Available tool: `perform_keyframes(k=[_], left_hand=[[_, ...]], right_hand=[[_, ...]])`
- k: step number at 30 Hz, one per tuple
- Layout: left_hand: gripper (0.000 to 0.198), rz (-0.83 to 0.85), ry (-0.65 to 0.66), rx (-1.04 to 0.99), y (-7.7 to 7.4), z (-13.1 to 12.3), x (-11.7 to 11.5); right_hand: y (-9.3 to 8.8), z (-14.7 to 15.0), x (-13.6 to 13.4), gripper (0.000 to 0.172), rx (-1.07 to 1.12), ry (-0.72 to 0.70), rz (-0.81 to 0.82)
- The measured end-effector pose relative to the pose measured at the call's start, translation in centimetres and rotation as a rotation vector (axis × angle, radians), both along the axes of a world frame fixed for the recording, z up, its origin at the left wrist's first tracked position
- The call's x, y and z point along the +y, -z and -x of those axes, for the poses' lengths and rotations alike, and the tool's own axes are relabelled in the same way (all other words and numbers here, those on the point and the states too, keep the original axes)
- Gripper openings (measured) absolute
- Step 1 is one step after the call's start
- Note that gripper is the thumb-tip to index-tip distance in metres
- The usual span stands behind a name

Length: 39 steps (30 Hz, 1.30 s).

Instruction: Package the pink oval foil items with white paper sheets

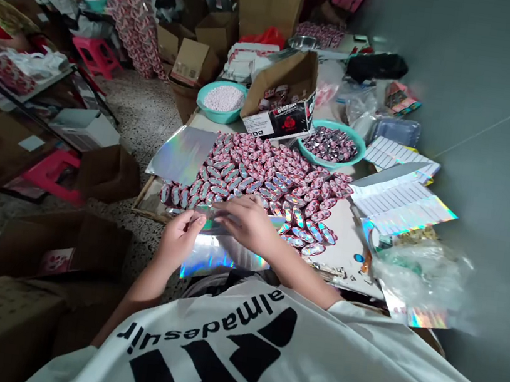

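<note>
My left hand (pixel 178 240) pinches the left edge of a shiny holographic sheet (pixel 222 255) between thumb and fingers, at the table's near edge. My right hand (pixel 253 223) reaches across the sheet from the right, fingers bent and pressed together close to the left fingertips. What its fingertips hold is too small to make out. Just beyond both hands lie many oval, red-rimmed pieces (pixel 258 166) in rows, the nearer ones with shiny faces. Another silvery holographic sheet (pixel 183 152) lies at their left, partly over the table edge.
Behind the pieces stand a bowl of pale beads (pixel 224 99), an open carton (pixel 279 103) and a bowl of dark shiny pieces (pixel 332 145). Printed sheets (pixel 399 195) and a plastic bag (pixel 419 271) lie right, beside a grey wall. Cardboard boxes (pixel 57 245) stand left; people are farther back.
</note>
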<state>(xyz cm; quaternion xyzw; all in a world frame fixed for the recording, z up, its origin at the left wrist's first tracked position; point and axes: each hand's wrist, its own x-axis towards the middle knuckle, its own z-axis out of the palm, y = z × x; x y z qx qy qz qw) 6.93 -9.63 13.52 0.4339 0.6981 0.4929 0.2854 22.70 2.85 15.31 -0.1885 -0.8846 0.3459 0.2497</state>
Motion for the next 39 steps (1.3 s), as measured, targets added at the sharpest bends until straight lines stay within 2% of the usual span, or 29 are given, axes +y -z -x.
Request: perform_keyframes(k=[5, 10, 12, 17, 23, 32, 37, 39], left_hand=[[0.031, -0.008, -0.134, -0.182, 0.9, -1.2, 0.1], [0.035, -0.025, -0.245, -0.495, 1.9, -1.2, 0.1], [0.039, -0.018, -0.247, -0.552, 2.2, -0.7, 0.1], [0.047, -0.022, -0.228, -0.536, 3.4, 1.5, 0.9], [0.053, -0.069, -0.287, -0.671, 4.3, 4.0, 2.9], [0.047, -0.089, -0.163, -0.755, 4.1, 8.7, 6.0], [0.041, -0.136, -0.053, -0.729, 4.3, 11.3, 7.4], [0.04, -0.141, -0.002, -0.679, 4.4, 12.3, 8.0]], right_hand=[[1.4, 1.7, 0.0, 0.028, 0.067, 0.055, -0.056], [2.5, 3.0, 0.1, 0.024, 0.138, 0.066, -0.117], [2.8, 3.6, 0.1, 0.024, 0.153, 0.052, -0.138], [3.5, 6.1, 1.0, 0.032, 0.129, 0.055, -0.123], [3.3, 9.0, 2.3, 0.027, 0.161, 0.082, -0.165], [3.3, 13.1, 4.0, 0.028, 0.134, 0.164, -0.218], [2.9, 15.5, 5.3, 0.03, 0.05, 0.238, -0.091], [2.5, 16.4, 6.1, 0.032, -0.025, 0.221, -0.022]])
